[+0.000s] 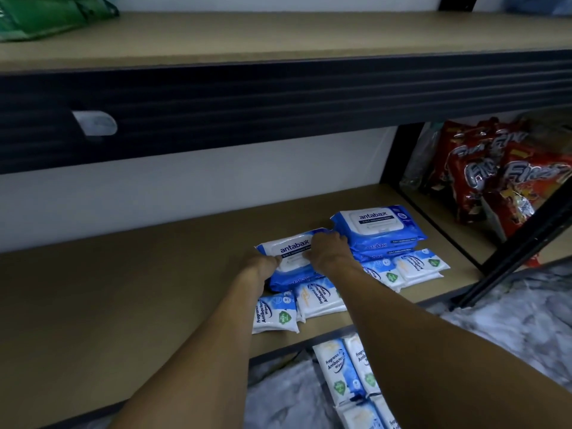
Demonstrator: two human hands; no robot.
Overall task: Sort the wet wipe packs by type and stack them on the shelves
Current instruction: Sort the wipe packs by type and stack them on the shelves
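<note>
On the lower shelf a blue Antabax wipe pack lies on top of another like it. My left hand grips its near left edge and my right hand holds its right side. A second stack of blue Antabax packs stands just to the right. In front of both stacks lie small white Fragrance Free Antibacterial packs, with more of them further right. Several more small white packs lie below the shelf edge on the floor.
The upper shelf holds a green pack at its far left. A black upright divides off the neighbouring bay, which holds red snack bags. A marbled grey floor shows at the lower right.
</note>
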